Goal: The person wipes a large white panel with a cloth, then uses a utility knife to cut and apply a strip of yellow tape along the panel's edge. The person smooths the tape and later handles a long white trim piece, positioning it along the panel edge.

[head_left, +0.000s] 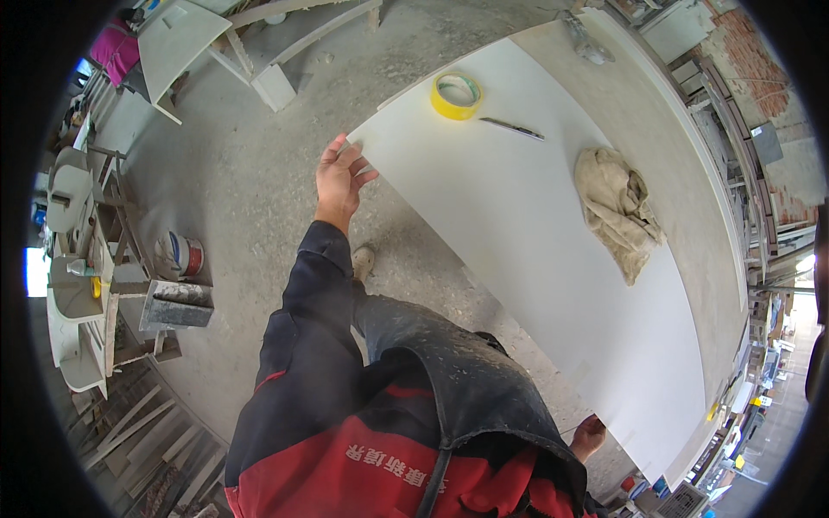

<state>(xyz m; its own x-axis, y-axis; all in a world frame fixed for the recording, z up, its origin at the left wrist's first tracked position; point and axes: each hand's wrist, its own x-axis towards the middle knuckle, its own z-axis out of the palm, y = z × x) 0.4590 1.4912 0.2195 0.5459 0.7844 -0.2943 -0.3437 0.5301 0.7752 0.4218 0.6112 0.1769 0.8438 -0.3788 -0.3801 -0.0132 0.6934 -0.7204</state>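
A large white sheet [518, 207] lies across a work surface, its long near edge running from upper left to lower right. At its left corner my left hand [339, 183] grips the edge, the fingers bent around it. My right hand [589, 437], partly hidden by my jacket, has its fingers curled at the near edge close to the right end. On the sheet rest a roll of yellow tape [442, 107], a slim dark utility knife [513, 129] and a crumpled beige cloth [611, 194]. Neither hand touches these three.
The sheet's far side borders a grey-beige table surface [691, 259], with a clear plastic item [587, 43] on it. A bucket [183, 255] and a grey block-like piece [177, 305] stand at left. Wood strips [155, 440] lie lower left. A person in pink [117, 50] is at upper left.
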